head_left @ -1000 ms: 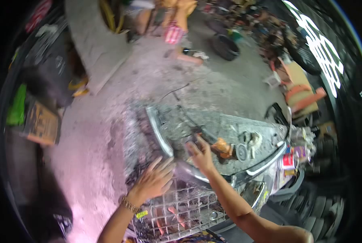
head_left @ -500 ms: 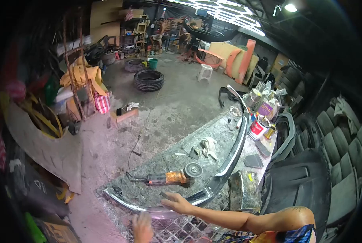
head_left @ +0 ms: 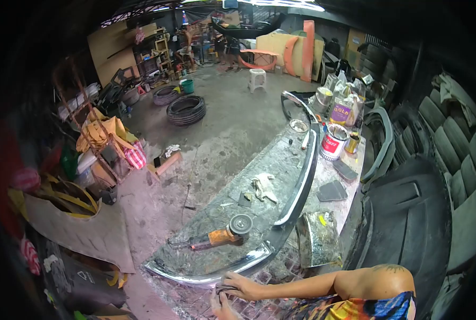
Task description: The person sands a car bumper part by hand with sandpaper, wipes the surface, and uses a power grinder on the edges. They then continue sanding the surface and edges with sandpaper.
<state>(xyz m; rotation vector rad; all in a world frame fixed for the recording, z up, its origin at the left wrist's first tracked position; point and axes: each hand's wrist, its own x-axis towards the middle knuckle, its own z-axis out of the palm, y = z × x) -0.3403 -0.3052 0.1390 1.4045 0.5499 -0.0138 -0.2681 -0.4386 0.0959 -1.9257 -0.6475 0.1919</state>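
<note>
My right hand (head_left: pixel 241 287) is closed on a small dark grey sanding pad (head_left: pixel 226 288), just beyond the near edge of a long curved bumper-like car part (head_left: pixel 296 210). From below, my left hand (head_left: pixel 223 308) meets the same pad, its fingers closed at the pad's edge; part of this hand is cut off by the frame. The car part is dark with a shiny pale strip and curves along the worktable (head_left: pixel 216 210). Inside its curve lies an orange angle grinder (head_left: pixel 220 237) with a round disc, and a crumpled white cloth (head_left: pixel 264 188) is farther up.
To the right stand a red-and-white can (head_left: pixel 334 142), a purple-labelled container (head_left: pixel 341 113), dark flat sheets (head_left: pixel 332 191) and a scuffed metal box (head_left: pixel 319 240). Black tyres (head_left: pixel 186 110) and a white stool (head_left: pixel 257 80) occupy the floor beyond. Several people are in the background.
My right hand has come down off the car part toward me with the pad. My left hand has moved right and joined it at the pad. The camera view has shifted.
</note>
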